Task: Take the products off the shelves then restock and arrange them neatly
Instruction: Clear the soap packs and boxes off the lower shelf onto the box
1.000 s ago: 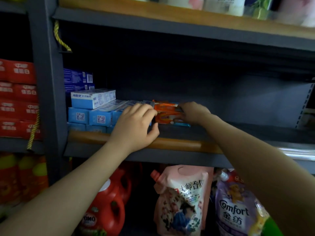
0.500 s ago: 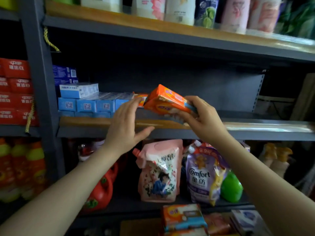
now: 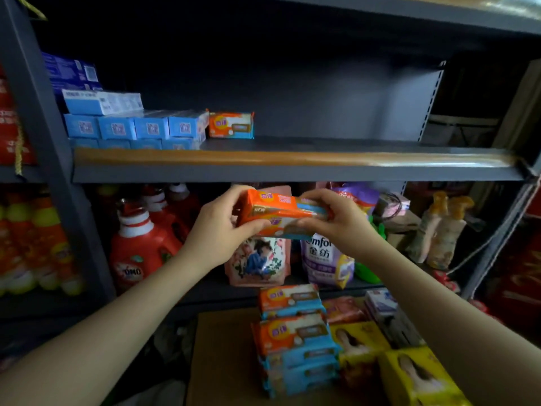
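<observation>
An orange and blue soap pack (image 3: 279, 212) hangs in front of the lower shelf, below the middle shelf's edge. My left hand (image 3: 218, 227) grips its left end and my right hand (image 3: 336, 222) grips its right end. One more orange soap pack (image 3: 231, 125) stands on the middle shelf (image 3: 292, 158), next to rows of blue toothpaste boxes (image 3: 131, 126). Below my hands, several orange and blue soap packs (image 3: 292, 332) are stacked on a brown cardboard surface (image 3: 222, 356).
Yellow boxes (image 3: 415, 373) and other packs lie beside the stack. Red detergent bottles (image 3: 143, 244) and refill pouches (image 3: 325, 259) fill the lower shelf. Red boxes (image 3: 8, 127) sit in the left bay. A grey upright (image 3: 38, 112) divides the bays.
The soap pack came off the middle shelf and moved down in front of the lower shelf. My left hand left the shelf edge and took hold of the pack's left end. The view tilted down.
</observation>
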Motion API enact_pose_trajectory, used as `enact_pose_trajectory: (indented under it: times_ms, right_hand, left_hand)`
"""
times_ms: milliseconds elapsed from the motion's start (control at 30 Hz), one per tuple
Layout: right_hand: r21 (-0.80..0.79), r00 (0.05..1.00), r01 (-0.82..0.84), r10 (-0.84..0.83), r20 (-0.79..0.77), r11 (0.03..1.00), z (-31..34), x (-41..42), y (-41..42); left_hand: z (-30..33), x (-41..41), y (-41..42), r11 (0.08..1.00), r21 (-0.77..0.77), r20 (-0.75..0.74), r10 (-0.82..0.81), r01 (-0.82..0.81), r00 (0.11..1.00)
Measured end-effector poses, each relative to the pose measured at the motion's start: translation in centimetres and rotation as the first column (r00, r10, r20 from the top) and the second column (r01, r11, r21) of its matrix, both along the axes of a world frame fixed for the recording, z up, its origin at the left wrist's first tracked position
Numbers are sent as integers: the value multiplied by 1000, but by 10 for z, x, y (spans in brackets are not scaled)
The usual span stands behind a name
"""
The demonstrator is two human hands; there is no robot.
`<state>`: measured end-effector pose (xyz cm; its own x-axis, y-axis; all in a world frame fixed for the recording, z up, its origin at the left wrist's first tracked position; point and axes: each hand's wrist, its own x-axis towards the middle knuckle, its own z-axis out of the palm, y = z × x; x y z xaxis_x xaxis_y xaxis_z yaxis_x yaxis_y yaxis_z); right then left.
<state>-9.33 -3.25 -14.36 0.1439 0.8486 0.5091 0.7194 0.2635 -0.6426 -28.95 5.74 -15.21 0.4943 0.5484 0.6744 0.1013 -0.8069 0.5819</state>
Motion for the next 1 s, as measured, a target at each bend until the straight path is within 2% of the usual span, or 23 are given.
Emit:
enact_pose_trajectory:
  times_ms: [100, 233, 333, 433, 567, 667, 767, 867, 933, 1000]
  right_hand:
    - [-9, 977, -62, 59, -205, 998, -9, 1, -8]
    - [-106, 837, -265, 174, -519, 958, -23, 4, -17]
    - [-142, 832, -263, 150, -534, 954, -26, 4, -23]
    - [-94, 880, -165, 104, -464, 982, -27, 0, -24]
    - [43, 993, -8, 13, -115, 999, -28, -3, -26]
    - [122, 993, -47, 33, 116, 991, -27, -7, -30]
    - [136, 980, -74, 47, 191, 988, -31, -6, -31]
    - [114, 983, -63, 42, 181, 991, -35, 2, -30]
    - [119, 977, -74, 48, 208, 990, -40, 7, -30]
    - [121, 964, -75, 41, 264, 990, -49, 13, -28]
  left_hand:
    - [-13, 5, -3, 970, -218, 115, -84, 107, 990]
    - [-27, 11, -6, 875, -425, 291, -111, 233, 950]
    - [-36, 14, -7, 820, -498, 375, -89, 282, 923]
    - [-49, 16, -5, 762, -576, 386, -66, 296, 920]
    - [-66, 17, 0, 778, -588, 246, -91, 223, 965]
    - [-74, 18, 3, 772, -592, 224, -118, 231, 968]
    - [-76, 21, 4, 774, -579, 239, -139, 256, 961]
    - [-77, 24, 3, 811, -524, 259, -139, 259, 956]
    - [-80, 23, 6, 876, -437, 242, -105, 205, 965]
    - [-85, 18, 12, 955, -286, 185, -21, 75, 982]
